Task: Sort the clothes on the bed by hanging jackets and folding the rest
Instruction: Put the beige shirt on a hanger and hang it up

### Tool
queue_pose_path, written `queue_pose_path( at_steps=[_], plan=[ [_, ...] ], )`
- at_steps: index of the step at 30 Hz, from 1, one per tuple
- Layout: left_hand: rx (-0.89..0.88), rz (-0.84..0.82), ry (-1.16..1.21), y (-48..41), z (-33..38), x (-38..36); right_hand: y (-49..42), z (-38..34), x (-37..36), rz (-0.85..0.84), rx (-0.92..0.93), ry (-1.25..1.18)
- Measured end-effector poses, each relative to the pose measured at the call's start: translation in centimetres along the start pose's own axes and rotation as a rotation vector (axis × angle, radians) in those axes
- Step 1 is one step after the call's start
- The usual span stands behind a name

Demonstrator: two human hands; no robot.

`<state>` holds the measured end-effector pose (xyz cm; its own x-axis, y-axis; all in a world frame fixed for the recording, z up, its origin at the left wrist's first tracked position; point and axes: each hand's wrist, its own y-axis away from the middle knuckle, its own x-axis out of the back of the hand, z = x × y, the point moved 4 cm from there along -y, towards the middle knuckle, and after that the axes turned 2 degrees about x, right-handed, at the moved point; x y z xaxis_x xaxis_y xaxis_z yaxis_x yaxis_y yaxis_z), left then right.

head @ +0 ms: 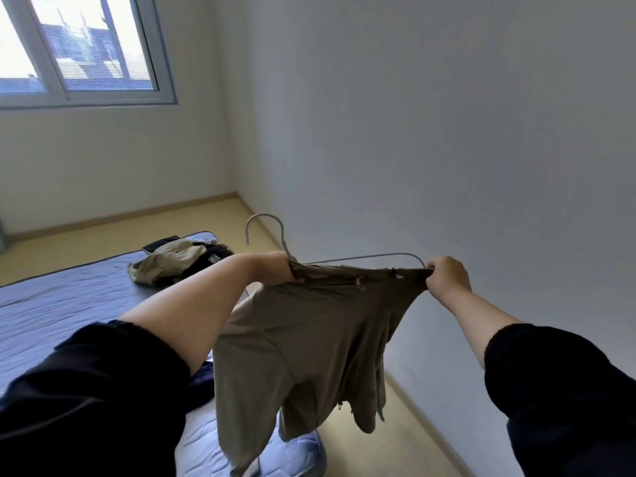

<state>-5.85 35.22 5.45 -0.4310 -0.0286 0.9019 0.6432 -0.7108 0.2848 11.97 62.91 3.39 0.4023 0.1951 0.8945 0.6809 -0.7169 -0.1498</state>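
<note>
An olive-khaki jacket (303,342) hangs in the air in front of me, over the bed's near corner. A thin grey wire hanger (361,258) sits at its top edge, hook up to the left. My left hand (275,268) grips the jacket's collar and the hanger's neck. At the hanger's right end, my right hand (447,275) pinches the jacket's other shoulder. On the bed (62,297) behind lies a heap of clothes (179,261), beige and black. A dark blue garment (203,380) shows under my left arm.
The bed is a low grey-blue mattress on a yellowish floor (423,438). A white wall (447,132) runs close on the right. A window (79,46) is at the upper left.
</note>
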Motion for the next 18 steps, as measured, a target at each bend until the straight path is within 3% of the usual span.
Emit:
queue_pose_path(
  at_steps=[6,10,13,18],
  plan=[
    [0.036,-0.137,0.176,0.2,0.2,1.2,0.5,0.4,-0.6,0.137,-0.151,-0.068],
    [-0.087,0.006,0.366,-0.1,0.7,1.9,0.2,0.5,-0.1,0.252,-0.346,-0.302],
    [-0.181,0.080,0.655,-0.1,1.1,2.3,0.2,1.3,-0.8,0.175,-0.550,-0.658],
    [-0.206,0.005,0.672,-0.5,1.2,2.0,1.1,0.8,-2.2,-0.009,-0.592,-1.272]
  ],
)
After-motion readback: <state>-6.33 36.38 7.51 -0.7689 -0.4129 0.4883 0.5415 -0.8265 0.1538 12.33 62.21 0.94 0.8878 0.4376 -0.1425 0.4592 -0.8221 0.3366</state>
